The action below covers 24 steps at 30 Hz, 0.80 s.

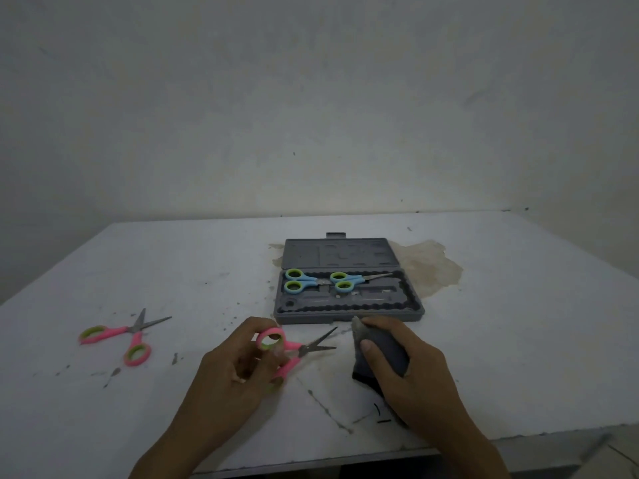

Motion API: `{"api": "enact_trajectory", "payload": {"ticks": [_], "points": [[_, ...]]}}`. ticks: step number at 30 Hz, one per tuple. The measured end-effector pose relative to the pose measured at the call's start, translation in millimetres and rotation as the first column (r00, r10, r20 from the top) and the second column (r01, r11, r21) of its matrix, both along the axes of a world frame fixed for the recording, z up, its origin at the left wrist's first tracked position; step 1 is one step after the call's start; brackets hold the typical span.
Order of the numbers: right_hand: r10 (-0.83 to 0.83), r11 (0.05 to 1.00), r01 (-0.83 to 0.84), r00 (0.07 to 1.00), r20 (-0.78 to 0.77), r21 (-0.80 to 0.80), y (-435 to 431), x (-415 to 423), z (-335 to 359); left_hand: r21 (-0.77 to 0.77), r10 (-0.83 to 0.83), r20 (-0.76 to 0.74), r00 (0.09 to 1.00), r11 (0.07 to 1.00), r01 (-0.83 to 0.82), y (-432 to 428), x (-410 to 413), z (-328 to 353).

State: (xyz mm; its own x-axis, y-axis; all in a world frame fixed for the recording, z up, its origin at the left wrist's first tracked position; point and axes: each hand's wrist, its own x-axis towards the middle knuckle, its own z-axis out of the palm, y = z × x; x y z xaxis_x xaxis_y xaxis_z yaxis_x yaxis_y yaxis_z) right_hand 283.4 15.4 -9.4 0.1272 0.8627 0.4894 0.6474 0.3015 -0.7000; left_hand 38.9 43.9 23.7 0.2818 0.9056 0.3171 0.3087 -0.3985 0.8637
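the left hand (pixel 238 361) grips a pair of small pink-handled scissors with green-lined finger rings (pixel 294 350), fingers curled round the handles, blades parted and pointing right just above the white scuffed table (pixel 518 340). the right hand (pixel 397 361) is closed round a dark grey folded cloth (pixel 383 347), pressing it on the table just right of the blade tips. behind both hands, an open grey plastic tool case (pixel 349 281) lies flat, two blue-handled scissors (pixel 301 283) (pixel 349 281) side by side in its tray. a second pair of pink scissors (pixel 128 337) lies open, well apart to the left.
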Motion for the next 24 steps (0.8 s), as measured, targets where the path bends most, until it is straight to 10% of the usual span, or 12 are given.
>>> {"api": "enact_trajectory", "payload": {"ticks": [24], "points": [[-0.103,0.992,0.113,0.980,0.171,-0.050,-6,-3,-8,0.399,0.068,-0.312,0.948,0.915,0.066,13,-11,-28]]}}
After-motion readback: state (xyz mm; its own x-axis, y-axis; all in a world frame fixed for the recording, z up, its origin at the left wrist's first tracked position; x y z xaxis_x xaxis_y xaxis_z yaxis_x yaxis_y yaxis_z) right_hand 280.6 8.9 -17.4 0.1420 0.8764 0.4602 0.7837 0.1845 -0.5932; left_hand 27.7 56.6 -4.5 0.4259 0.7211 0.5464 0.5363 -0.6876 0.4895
